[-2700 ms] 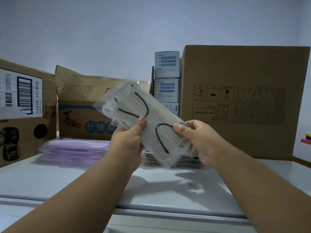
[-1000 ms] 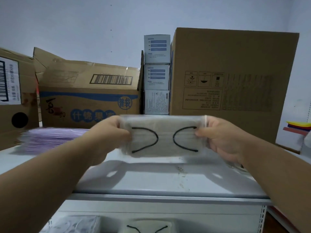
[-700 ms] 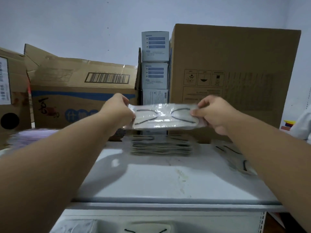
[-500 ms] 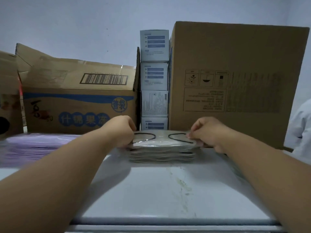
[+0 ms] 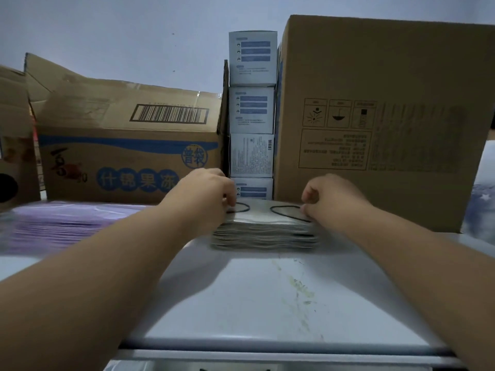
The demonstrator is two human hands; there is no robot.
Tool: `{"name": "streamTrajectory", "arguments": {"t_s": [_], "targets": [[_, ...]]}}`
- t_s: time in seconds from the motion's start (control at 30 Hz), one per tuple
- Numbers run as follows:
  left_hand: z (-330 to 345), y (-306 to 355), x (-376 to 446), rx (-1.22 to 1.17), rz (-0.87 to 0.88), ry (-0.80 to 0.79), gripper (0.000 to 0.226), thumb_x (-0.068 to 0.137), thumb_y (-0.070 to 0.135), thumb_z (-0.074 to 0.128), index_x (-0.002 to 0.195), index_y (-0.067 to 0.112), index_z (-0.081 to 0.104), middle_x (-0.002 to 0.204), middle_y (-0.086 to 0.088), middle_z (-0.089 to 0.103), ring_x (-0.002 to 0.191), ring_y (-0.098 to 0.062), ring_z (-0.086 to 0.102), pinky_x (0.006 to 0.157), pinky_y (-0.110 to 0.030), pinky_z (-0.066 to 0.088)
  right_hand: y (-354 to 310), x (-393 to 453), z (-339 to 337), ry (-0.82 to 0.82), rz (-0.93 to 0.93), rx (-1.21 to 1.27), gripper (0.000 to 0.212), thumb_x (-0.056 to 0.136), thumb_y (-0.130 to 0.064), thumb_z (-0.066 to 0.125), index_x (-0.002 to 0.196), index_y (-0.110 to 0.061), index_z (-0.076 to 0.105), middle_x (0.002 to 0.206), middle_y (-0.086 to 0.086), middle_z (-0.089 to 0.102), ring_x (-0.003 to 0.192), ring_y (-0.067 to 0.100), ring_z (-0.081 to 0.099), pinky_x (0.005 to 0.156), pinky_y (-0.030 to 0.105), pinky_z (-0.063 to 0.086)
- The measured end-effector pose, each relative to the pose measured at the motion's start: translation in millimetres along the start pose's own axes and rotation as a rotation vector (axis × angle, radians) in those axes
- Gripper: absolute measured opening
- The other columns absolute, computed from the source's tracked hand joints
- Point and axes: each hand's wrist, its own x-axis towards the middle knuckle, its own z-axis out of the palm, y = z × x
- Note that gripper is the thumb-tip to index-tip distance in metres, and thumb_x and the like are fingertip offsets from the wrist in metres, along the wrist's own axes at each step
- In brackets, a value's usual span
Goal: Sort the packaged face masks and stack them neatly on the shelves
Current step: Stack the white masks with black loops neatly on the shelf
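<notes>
A stack of grey face masks in clear packets (image 5: 263, 234) stands on the white shelf top (image 5: 254, 295), in front of the boxes at the back. The top mask packet (image 5: 261, 210), with black ear loops showing, lies flat on this stack. My left hand (image 5: 203, 194) is curled over its left end and my right hand (image 5: 332, 196) pinches its right end. Both forearms reach straight forward over the shelf. The packet's outer ends are hidden under my fingers.
A low pile of purple mask packets (image 5: 61, 223) lies at the left. Behind stand a blue-printed carton (image 5: 120, 156), a column of small white-and-blue boxes (image 5: 251, 108), a tall brown carton (image 5: 388, 116) and another carton (image 5: 13, 162) at the far left edge.
I turned the grey packet level, carried it forward and lowered it onto the grey stack. Since half a second ago my hands have stayed at its ends, pressed a little lower.
</notes>
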Motion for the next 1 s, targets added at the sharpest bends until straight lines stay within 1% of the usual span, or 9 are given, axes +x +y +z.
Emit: {"name": "streamTrajectory", "arguments": {"t_s": [0.1,0.17,0.23,0.5,0.67,0.73,0.83,0.9,1.0], "targets": [[0,8,-1,-0.026,0.05,-0.126,0.021,0.093,0.016,0.06,0.099,0.03,0.074,0.104,0.01,0.068,0.1,-0.016,0.061,0.088,-0.036,0.053,-2,-9,0,0.005,-0.258,0.008,0.01,0.092,-0.028,0.064,0.084,-0.032,0.066,0.101,-0.012,0.057,0.097,0.013,0.052,0.083,0.029,0.047],[2,8,-2,-0.037,0.054,-0.139,0.02,0.094,0.019,0.059,0.099,0.031,0.074,0.104,0.011,0.07,0.1,-0.016,0.061,0.088,-0.035,0.053,-6,-15,3,-0.108,-0.311,0.031,0.01,0.093,-0.032,0.064,0.084,-0.029,0.068,0.093,-0.013,0.06,0.088,0.011,0.057,0.077,0.027,0.05],[3,8,-2,-0.041,0.061,-0.145,0.02,0.094,0.023,0.059,0.1,0.033,0.074,0.105,0.013,0.07,0.1,-0.015,0.062,0.087,-0.035,0.053,-6,-16,5,-0.161,-0.321,-0.025,0.01,0.093,-0.035,0.065,0.087,-0.028,0.07,0.092,-0.012,0.063,0.086,0.009,0.059,0.078,0.03,0.053],[-5,24,-4,0.058,0.07,-0.247,0.024,0.099,0.027,0.054,0.108,0.03,0.076,0.113,0.006,0.07,0.106,-0.021,0.063,0.09,-0.034,0.054,-8,-22,2,-0.219,-0.24,-0.034,0.014,0.095,-0.03,0.061,0.095,-0.027,0.074,0.096,-0.01,0.07,0.089,0.01,0.063,0.083,0.032,0.055],[-21,40,-3,0.04,0.118,0.004,0.027,0.091,0.012,0.055,0.108,0.027,0.069,0.107,0.004,0.067,0.1,-0.019,0.06,0.085,-0.035,0.053,1,-28,-30,-0.031,-0.214,0.076,0.016,0.097,-0.025,0.056,0.101,-0.025,0.071,0.097,-0.01,0.067,0.092,0.009,0.06,0.08,0.025,0.048],[-28,59,-2,-0.031,0.151,0.006,0.027,0.09,0.009,0.053,0.105,0.025,0.069,0.103,0.006,0.066,0.097,-0.018,0.06,0.084,-0.035,0.054,14,-35,-51,-0.022,-0.174,0.082,0.015,0.098,-0.026,0.056,0.101,-0.027,0.071,0.097,-0.013,0.065,0.091,0.006,0.059,0.077,0.023,0.047],[-36,101,-6,-0.176,0.21,-0.074,0.03,0.088,0.005,0.052,0.096,0.028,0.069,0.09,0.017,0.061,0.092,-0.011,0.059,0.082,-0.026,0.051,47,-46,-79,-0.147,-0.08,-0.064,0.013,0.098,-0.028,0.057,0.099,-0.027,0.07,0.096,-0.013,0.064,0.087,0.004,0.057,0.072,0.021,0.047],[-38,131,-9,-0.253,0.239,-0.138,0.03,0.089,0.006,0.052,0.093,0.029,0.07,0.087,0.019,0.061,0.09,-0.007,0.06,0.082,-0.023,0.052,71,-53,-90,-0.24,0.006,-0.21,0.017,0.098,-0.033,0.056,0.098,-0.023,0.07,0.096,-0.009,0.065,0.087,0.009,0.059,0.076,0.027,0.051],[-32,172,-7,-0.296,0.224,-0.324,0.027,0.093,0.009,0.054,0.094,0.032,0.068,0.101,0.014,0.067,0.096,-0.01,0.063,0.089,-0.029,0.055,99,-66,-94,-0.396,0.163,-0.422,0.045,0.098,-0.052,0.047,0.104,-0.013,0.067,0.103,0.004,0.065,0.091,0.021,0.061,0.074,0.032,0.049]]}}
